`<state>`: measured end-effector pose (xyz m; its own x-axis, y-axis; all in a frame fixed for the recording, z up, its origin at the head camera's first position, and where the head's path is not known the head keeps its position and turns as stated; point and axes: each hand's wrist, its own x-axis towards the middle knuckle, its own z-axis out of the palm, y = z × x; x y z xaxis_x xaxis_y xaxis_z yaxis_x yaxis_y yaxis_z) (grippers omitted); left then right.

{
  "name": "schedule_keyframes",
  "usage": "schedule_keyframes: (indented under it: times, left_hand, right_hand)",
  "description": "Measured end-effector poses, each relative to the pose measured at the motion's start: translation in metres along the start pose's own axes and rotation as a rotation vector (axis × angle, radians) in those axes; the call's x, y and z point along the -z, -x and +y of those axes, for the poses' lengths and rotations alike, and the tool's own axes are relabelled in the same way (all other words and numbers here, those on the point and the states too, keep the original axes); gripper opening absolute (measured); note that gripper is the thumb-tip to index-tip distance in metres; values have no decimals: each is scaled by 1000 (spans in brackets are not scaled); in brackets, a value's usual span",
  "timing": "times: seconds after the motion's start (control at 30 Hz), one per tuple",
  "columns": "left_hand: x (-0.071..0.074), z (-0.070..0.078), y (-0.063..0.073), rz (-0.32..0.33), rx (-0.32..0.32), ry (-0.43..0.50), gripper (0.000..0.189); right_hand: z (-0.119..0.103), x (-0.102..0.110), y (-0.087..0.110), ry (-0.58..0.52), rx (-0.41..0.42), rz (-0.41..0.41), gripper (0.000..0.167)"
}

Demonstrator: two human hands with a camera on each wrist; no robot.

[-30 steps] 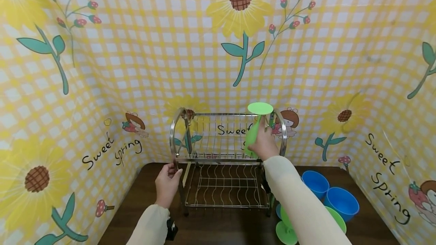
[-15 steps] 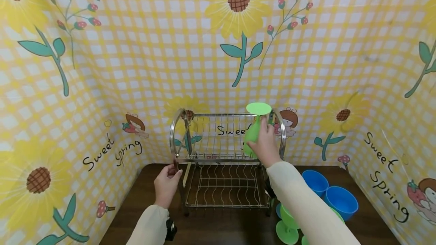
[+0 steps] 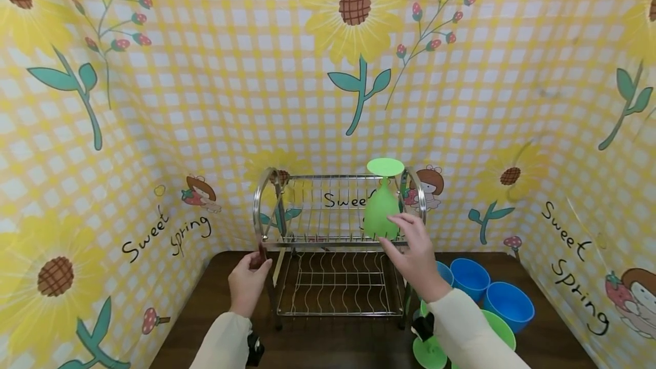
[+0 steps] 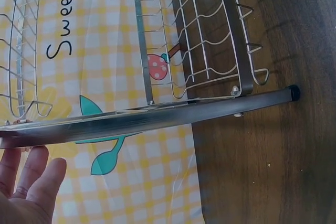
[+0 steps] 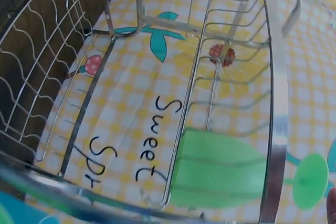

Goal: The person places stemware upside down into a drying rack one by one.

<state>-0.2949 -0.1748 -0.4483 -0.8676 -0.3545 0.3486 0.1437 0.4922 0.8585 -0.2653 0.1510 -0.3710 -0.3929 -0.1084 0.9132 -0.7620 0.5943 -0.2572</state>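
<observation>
A green plastic goblet [image 3: 381, 209] stands upside down in the right end of the upper tier of a two-tier metal dish rack [image 3: 338, 245], its round foot uppermost. In the right wrist view the goblet's bowl [image 5: 220, 170] shows behind the tier's wires. Just in front of and below the bowl is my right hand [image 3: 414, 255], fingers and thumb spread apart around nothing. My left hand [image 3: 248, 281] holds the rack's left front post, thumb and curled fingers at it; in the left wrist view its fingers [image 4: 34, 174] meet the post's edge.
Blue cups [image 3: 509, 305] stand on the dark wooden table [image 3: 205, 323] at the right, beside more green goblets [image 3: 429, 352] partly hidden by the right sleeve. The rack's lower tier [image 3: 340, 285] has wavy wires. Patterned yellow checked cloth [image 3: 328, 101] walls the back and sides.
My right hand has let go of the goblet and drawn back down and to the right, leaving it upside down in the upper tier. The left hand has stayed at the post.
</observation>
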Motion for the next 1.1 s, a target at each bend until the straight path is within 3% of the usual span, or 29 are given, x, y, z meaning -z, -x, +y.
schedule_keyframes:
  times: [0.2, 0.33, 0.47, 0.63, 0.77, 0.97, 1.1]
  left_hand:
    - [0, -3, 3, -13, -4, -14, 23]
    - [-1, -1, 4, -17, -9, -12, 23]
    - [-1, 0, 5, -24, -4, -9, 25]
    - [-4, -1, 7, -15, 16, 5, 24]
    - [-6, -2, 8, 15, 35, 35, 23]
    - [-6, -5, 10, 39, 37, 39, 24]
    - [-4, -7, 9, 30, 34, 36, 25]
  right_hand:
    - [6, 36, 27, 8, -22, 41, 60]
    - [17, 71, 46, 31, -77, 61, 58]
    - [27, 107, 68, 68, -211, 61, 45]
    - [28, 140, 98, 208, -479, 29, 53]
    - [33, 151, 121, 277, -633, 36, 56]
    - [35, 156, 149, 346, -877, 54, 73]
    - [36, 146, 184, 394, -919, 158, 85]
